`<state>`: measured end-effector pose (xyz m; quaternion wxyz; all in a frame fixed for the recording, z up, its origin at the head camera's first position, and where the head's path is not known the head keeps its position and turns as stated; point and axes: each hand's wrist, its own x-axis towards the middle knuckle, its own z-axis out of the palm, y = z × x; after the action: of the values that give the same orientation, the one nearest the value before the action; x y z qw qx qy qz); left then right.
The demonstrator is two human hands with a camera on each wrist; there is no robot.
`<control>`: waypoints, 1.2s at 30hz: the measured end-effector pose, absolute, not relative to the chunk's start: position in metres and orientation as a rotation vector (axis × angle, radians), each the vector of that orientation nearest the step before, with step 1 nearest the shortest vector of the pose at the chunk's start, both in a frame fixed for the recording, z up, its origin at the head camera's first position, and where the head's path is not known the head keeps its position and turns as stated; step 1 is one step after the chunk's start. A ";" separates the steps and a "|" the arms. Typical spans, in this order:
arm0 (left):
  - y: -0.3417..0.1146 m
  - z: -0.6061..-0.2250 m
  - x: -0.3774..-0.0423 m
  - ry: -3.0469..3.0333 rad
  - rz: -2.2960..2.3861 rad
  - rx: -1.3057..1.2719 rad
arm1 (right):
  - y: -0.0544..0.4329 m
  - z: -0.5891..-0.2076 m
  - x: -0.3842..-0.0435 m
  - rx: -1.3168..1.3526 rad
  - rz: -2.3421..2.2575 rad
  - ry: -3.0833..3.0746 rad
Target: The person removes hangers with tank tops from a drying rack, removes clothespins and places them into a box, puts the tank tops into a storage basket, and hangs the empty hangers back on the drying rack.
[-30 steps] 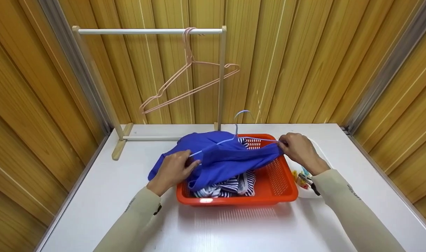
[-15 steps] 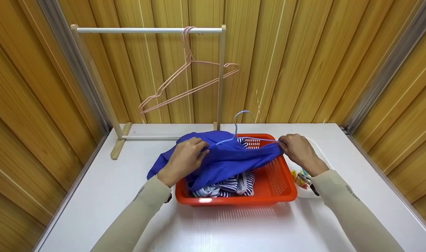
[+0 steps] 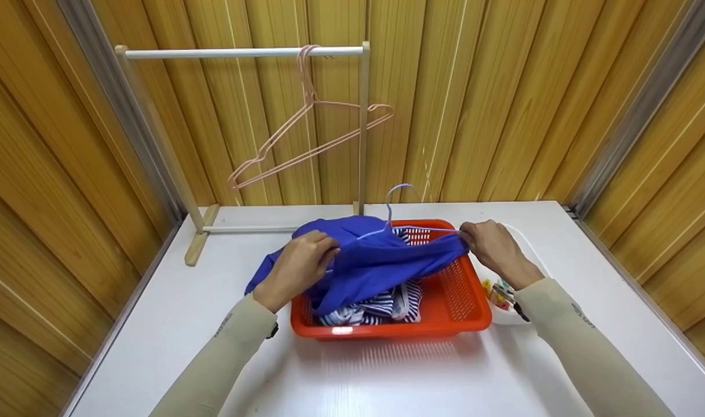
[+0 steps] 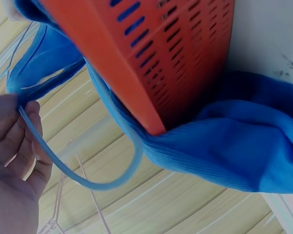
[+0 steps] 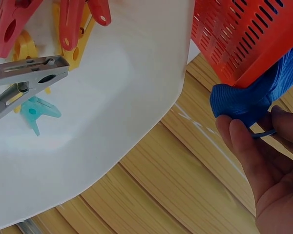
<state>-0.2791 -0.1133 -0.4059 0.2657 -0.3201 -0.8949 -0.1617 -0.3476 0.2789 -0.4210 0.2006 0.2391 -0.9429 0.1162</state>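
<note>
A blue garment (image 3: 387,263) drapes over the left and back of a red basket (image 3: 439,331), a light blue clothes hanger (image 3: 373,233) partly inside it with its hook standing up. My left hand (image 3: 300,266) pinches the garment's edge beside the hanger's curved left end (image 4: 102,185), as the left wrist view shows. With thumb and fingers, my right hand (image 3: 494,249) grips a stretched corner of the garment together with the hanger's right end (image 5: 264,133). Striped clothing (image 3: 381,307) lies in the basket under the blue cloth.
Behind on the left stands a small rack (image 3: 242,52) with pink hangers (image 3: 280,130) on its rail. A white tub (image 5: 112,122) right of the basket holds several clothespins (image 5: 31,73), partly under my right forearm. Wood-patterned walls (image 3: 503,116) enclose the white table (image 3: 172,324).
My left hand has moved right and slightly up from the hanger's left arm, over the blue garment, then back a little. My right hand keeps its hold in nearly the same place.
</note>
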 end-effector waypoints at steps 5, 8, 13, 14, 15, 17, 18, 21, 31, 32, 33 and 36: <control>-0.114 -0.406 -0.280 -2.355 -0.415 -0.865 | 0.278 -0.420 -0.348 0.676 0.336 -2.624; -0.117 -0.405 -0.280 -2.326 -0.395 -0.863 | 0.278 -0.418 -0.348 0.679 0.329 -2.618; -0.128 -0.406 -0.277 -2.313 -0.397 -0.822 | 0.278 -0.416 -0.349 0.675 0.311 -2.602; -0.131 -0.406 -0.276 -2.315 -0.401 -0.811 | 0.279 -0.416 -0.349 0.671 0.313 -2.595; -0.134 -0.407 -0.274 -2.315 -0.406 -0.802 | 0.279 -0.416 -0.348 0.669 0.311 -2.589; -0.140 -0.408 -0.271 -2.316 -0.415 -0.789 | 0.279 -0.416 -0.348 0.668 0.319 -2.572; -0.143 -0.409 -0.270 -2.313 -0.419 -0.788 | 0.279 -0.416 -0.348 0.669 0.322 -2.561; -0.152 -0.413 -0.267 -2.309 -0.426 -0.786 | 0.279 -0.416 -0.348 0.673 0.341 -2.527; -0.174 -0.425 -0.256 -2.365 -0.482 -0.683 | 0.281 -0.415 -0.348 0.686 0.348 -2.481; -0.177 -0.426 -0.255 -2.373 -0.483 -0.667 | 0.283 -0.416 -0.347 0.683 0.350 -2.485; -0.179 -0.428 -0.254 -2.383 -0.484 -0.651 | 0.284 -0.417 -0.347 0.680 0.353 -2.489; -0.188 -0.435 -0.248 -2.418 -0.483 -0.601 | 0.288 -0.419 -0.346 0.676 0.352 -2.499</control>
<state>-0.2485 -0.1876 -0.4350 0.2975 -0.2260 -0.9096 -0.1818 -0.3459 0.2878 -0.4194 0.2612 0.2498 -0.9233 0.1300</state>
